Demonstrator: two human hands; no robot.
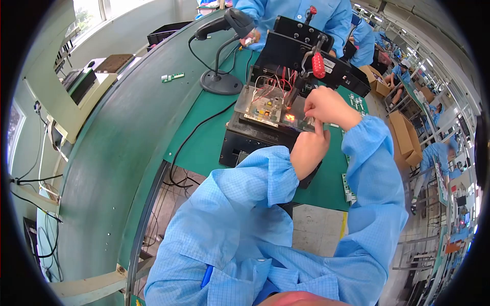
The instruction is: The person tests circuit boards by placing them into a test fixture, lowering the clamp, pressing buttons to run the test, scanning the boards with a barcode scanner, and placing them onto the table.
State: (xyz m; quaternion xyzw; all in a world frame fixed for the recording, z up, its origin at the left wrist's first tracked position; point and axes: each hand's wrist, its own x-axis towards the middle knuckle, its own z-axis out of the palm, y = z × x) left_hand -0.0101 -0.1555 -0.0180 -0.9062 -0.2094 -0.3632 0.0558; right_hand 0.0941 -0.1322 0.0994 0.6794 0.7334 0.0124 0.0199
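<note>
A black test fixture stands on the green table, with a circuit board on its clear top plate. Red and white wires run into the board, and an orange-lit display glows beside it. My left hand is at the fixture's right front, index finger stretched out and the other fingers partly hidden. Just above it, my right hand is closed, fingertips together at the plate's right side; what they hold is hidden. A toggle clamp with a red handle rises behind my right hand.
A barcode scanner rests on a stand left of the fixture, its black cable crossing the table. One small green board lies farther left; more boards line the right edge. Across the table is a co-worker in blue.
</note>
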